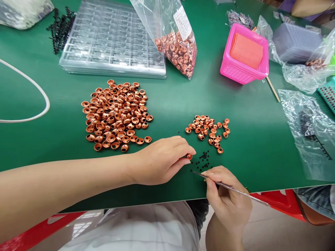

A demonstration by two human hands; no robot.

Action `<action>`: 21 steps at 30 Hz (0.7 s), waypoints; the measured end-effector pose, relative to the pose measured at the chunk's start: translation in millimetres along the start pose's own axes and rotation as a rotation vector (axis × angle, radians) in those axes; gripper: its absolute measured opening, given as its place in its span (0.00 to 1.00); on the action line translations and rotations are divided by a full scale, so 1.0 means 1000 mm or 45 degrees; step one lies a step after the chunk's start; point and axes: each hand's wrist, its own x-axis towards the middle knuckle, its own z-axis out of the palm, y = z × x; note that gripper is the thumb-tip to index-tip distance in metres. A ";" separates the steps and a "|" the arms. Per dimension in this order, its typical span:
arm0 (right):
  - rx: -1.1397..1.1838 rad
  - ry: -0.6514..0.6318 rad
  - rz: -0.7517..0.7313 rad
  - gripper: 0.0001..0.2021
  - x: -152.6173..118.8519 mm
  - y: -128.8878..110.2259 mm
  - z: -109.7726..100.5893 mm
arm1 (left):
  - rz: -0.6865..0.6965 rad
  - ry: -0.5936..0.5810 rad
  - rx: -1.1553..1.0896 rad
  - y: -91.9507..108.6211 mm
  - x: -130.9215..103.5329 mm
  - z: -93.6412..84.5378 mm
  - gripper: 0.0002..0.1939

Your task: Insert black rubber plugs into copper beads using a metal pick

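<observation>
My left hand (164, 158) pinches one small copper-coloured cup (188, 156) between thumb and fingertips, just above the green table. In my right hand (230, 195) is a pair of thin metal tweezers (222, 184), held like a pen. Their tip is close to a black speck at the near edge of a scatter of tiny black pieces (204, 157). Beyond my left hand lies a large heap of copper cups (117, 113) with holes in them. A smaller group of the same cups (209, 127) lies past the black pieces.
Clear plastic trays (110, 42) are stacked at the back, beside black strips (61, 26). A bag of copper cups (178, 48) leans there. A pink basket (244, 71) holds an orange sponge-like block (246, 50). Plastic bags (309, 132) lie right; a white cable (43, 92) curves at left.
</observation>
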 end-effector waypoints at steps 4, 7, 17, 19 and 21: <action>0.014 -0.029 -0.031 0.17 0.001 -0.002 0.000 | -0.030 -0.019 0.009 0.002 0.001 -0.002 0.10; 0.049 -0.015 -0.033 0.17 0.002 -0.002 -0.001 | -0.037 -0.022 0.008 0.002 0.002 -0.002 0.10; 0.050 0.035 -0.034 0.17 0.002 -0.001 0.001 | -0.037 -0.027 -0.009 0.002 0.000 -0.003 0.11; 0.040 0.029 -0.038 0.16 0.002 -0.002 0.001 | -0.037 -0.025 -0.007 0.002 0.001 -0.002 0.10; 0.036 0.018 -0.050 0.16 0.001 -0.002 0.001 | -0.029 -0.019 -0.002 0.002 0.001 -0.002 0.10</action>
